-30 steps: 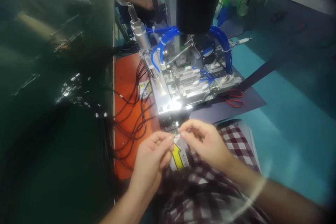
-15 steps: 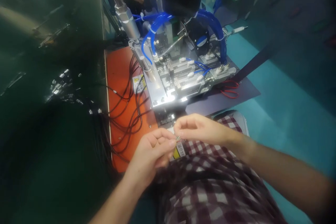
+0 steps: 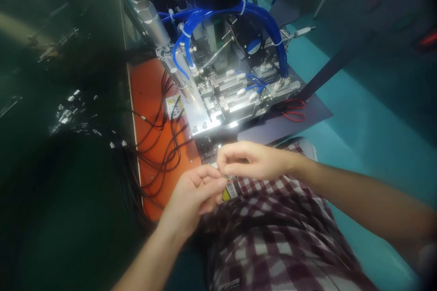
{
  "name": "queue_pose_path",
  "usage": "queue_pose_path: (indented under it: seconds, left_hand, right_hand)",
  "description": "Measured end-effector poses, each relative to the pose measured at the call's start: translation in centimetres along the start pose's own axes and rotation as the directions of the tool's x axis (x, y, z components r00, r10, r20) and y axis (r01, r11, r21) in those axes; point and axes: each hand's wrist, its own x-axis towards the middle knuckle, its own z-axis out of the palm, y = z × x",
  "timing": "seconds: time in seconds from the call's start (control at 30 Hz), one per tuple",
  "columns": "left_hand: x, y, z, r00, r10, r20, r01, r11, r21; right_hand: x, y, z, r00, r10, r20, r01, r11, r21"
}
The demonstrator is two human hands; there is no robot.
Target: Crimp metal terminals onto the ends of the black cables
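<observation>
In front of my lap, at the near edge of the machine, my two hands meet fingertip to fingertip. My left hand [image 3: 196,193] is closed in a pinch, thumb against forefinger, on a few thin wires [image 3: 230,178]. Their fine ends stick out to the right of the thumb. My right hand [image 3: 251,160] is also pinched shut at the same spot, its thumb and forefinger curled over the wires. Most of the wires' length is hidden by the fingers.
Ahead stands a metal machine [image 3: 235,95] with blue air hoses [image 3: 269,20]. Black cables [image 3: 165,145] trail across its orange base plate [image 3: 145,86]. More cables with shiny ends [image 3: 70,111] lie on the dark green surface at left. Red wire [image 3: 294,111] loops at right.
The view has shifted slightly, so the machine sits further left. My right hand has moved a little over the left fingertips, and the wire ends now show below its thumb.
</observation>
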Motion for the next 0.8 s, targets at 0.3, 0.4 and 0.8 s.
queue_pose_path:
  seconds: [0.3,0.4,0.8]
  left_hand:
    - [-0.2,-0.2,0.2,0.986,0.098,-0.135,-0.104,0.994,-0.037]
    - [-0.2,-0.4,0.2,0.982,0.113,-0.148,-0.120,0.992,-0.036]
    - [-0.3,-0.2,0.6,0.976,0.134,-0.171,-0.143,0.989,-0.045]
  right_hand:
    - [-1.5,0.4,3.0,0.880,0.164,-0.447,-0.158,0.986,0.050]
    - [-1.6,0.4,3.8,0.852,0.125,-0.509,-0.139,0.990,0.010]
    - [-1.3,0.8,5.4,0.777,0.299,-0.554,-0.199,0.952,0.234]
